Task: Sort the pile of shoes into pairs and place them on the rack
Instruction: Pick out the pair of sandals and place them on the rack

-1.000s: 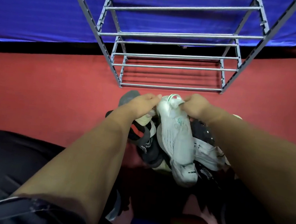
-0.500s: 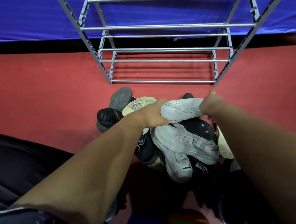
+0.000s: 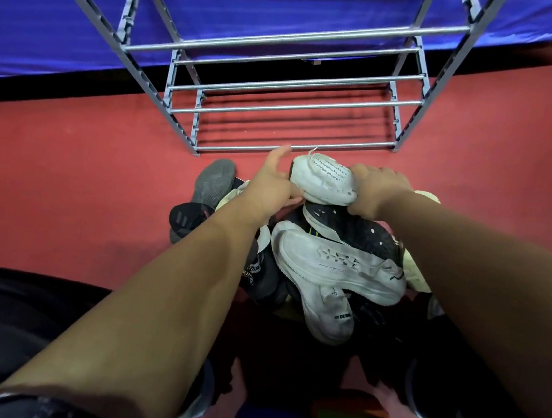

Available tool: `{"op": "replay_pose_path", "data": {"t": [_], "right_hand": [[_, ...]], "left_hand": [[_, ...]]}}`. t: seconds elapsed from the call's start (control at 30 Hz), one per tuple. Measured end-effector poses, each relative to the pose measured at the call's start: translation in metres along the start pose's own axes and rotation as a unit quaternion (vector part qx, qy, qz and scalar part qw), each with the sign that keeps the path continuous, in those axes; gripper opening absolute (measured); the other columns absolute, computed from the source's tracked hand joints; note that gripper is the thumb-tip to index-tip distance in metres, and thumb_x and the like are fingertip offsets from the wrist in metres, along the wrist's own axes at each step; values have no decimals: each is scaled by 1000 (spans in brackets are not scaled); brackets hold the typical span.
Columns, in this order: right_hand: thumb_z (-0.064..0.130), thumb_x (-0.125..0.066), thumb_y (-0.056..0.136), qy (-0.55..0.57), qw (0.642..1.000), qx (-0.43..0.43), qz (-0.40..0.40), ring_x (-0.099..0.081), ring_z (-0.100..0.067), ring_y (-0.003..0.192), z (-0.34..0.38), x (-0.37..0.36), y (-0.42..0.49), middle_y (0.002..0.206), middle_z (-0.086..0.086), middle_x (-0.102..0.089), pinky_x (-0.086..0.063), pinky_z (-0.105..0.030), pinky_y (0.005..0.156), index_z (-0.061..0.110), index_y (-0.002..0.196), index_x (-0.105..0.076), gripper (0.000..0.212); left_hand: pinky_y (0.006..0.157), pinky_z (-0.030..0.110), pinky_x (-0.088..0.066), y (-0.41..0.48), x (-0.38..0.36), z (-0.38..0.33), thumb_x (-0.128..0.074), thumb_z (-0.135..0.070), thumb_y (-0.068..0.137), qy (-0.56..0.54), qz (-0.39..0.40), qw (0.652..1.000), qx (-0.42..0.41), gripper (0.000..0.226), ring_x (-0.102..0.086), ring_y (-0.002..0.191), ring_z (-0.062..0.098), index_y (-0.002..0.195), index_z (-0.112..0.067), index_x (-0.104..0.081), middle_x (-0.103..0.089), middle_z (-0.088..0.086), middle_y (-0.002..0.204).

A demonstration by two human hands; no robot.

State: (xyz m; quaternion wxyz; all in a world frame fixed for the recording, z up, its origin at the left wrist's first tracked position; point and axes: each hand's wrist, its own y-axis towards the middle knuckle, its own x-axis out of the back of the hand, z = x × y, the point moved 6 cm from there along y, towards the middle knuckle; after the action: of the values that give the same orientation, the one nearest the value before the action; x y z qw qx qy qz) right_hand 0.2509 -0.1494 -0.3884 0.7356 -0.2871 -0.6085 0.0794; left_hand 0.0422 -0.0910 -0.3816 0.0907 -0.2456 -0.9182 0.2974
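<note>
Closest to me, my dark trousers (image 3: 18, 318) are filling the lower left corner, and both my bare forearms are reaching forward over the pile of shoes (image 3: 294, 279) on the red floor (image 3: 65, 186). In the pile, a second white shoe (image 3: 336, 266) is lying sole-up across the top. A third white shoe (image 3: 328, 316) is poking out from beneath it towards me, and a black shoe (image 3: 351, 227) is lying just behind it. At the pile's left edge, a grey shoe (image 3: 213, 178) is showing its sole.

Beyond these, I am holding a white shoe (image 3: 323, 183) sideways above the far end of the pile. My right hand (image 3: 377, 192) is gripping its right end, fingers curled tightly over it. My left hand (image 3: 272, 183) is loosening at the other end, with the thumb lifting clear and the fingers only touching the shoe's underside.

Just past the shoe, the rack (image 3: 294, 149) is standing on the floor, its metal bars rising in tiers. Behind it, a blue cloth (image 3: 49, 15) is hanging.
</note>
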Motion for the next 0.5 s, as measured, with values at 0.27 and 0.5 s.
{"op": "replay_pose_path", "data": {"t": [0.27,0.5], "right_hand": [[50,-80,66,81,994,-61,-28,-59,-29,90,-15,10,-2,100,-1,-55,-53,-40,76,24,111,-44,63],[63,-75,68,107,990,-83,-43,-63,-32,89,-17,11,-2,97,-4,-60,-53,-36,71,18,107,-54,63]], "left_hand": [[90,47,-63,-22,-10,47,-87,-49,81,477,158,819,278,72,-77,98,29,129,-5,-58,-72,15,109],[65,39,-66,-7,-12,17,-58,-8,106,259,100,943,184,26,-76,92,30,131,-12,-59,-72,17,121]]}}
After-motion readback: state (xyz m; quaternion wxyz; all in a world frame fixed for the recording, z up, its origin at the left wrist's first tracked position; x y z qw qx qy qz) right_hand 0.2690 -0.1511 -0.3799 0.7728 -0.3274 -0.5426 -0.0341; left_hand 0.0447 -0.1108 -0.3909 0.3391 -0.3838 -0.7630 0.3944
